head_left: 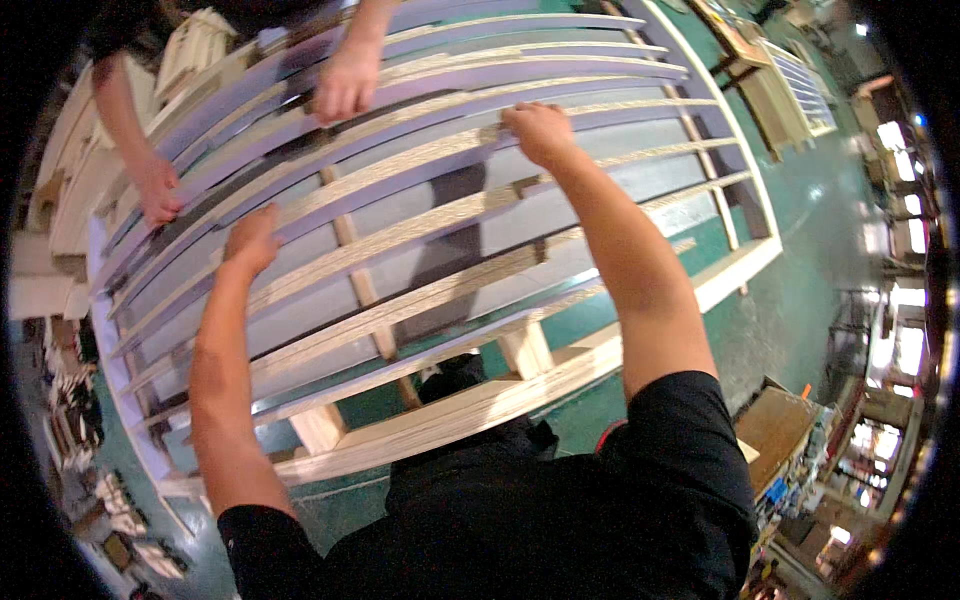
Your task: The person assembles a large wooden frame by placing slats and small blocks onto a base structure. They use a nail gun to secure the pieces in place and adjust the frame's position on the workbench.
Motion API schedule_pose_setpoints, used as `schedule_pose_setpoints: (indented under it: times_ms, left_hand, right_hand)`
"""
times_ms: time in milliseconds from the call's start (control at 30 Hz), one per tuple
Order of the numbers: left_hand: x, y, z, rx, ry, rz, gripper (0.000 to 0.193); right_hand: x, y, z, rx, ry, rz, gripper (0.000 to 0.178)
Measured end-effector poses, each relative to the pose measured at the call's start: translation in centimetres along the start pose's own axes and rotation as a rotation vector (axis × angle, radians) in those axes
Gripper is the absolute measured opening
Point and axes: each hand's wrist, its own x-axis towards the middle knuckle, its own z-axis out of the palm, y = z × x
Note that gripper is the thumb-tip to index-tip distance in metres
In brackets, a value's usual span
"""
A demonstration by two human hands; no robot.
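A large slatted wooden frame (470,402) lies before me, with long pale slats running across it. My left hand (252,241) is closed on one wooden slat (390,172) towards its left part. Farther right, my right hand (541,134) has its fingers curled over the same slat, thumb side down. Both arms reach out over the nearer slats (420,237). The undersides of my fingers are hidden. Across the frame, another person's hands (348,82) rest at the farther slats, one in the middle and one at the left.
Stacked pale boards (195,50) stand at the far left. Short upright blocks (525,350) join the frame's near rail. A brown-topped workbench (775,435) with tools is at the lower right. Another slatted piece (800,85) stands at the far right on the green floor (800,250).
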Motion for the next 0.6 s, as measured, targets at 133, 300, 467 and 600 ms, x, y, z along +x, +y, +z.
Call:
schedule_pose_setpoints:
  times_ms: [133, 300, 467, 600]
  left_hand:
    - [-0.6, -2.5, 1.0, -0.001, 0.051, 0.075, 0.045]
    - [-0.2, -0.3, -0.5, 0.026, -0.031, 0.039, 0.042]
    - [0.3, -1.9, 1.7, -0.043, 0.068, 0.064, 0.044]
    - [1.3, -1.6, 2.0, -0.01, 0.109, 0.083, 0.05]
  right_hand:
    - [0.0, -0.8, 0.4, 0.068, 0.039, 0.018, 0.029]
    - [-1.1, -1.6, 0.4, 0.04, 0.154, 0.052, 0.031]
    - [-6.5, -3.3, -1.9, 0.333, 0.376, -0.002, 0.036]
    - [-18.9, -6.1, -6.4, 0.586, 0.358, 0.017, 0.027]
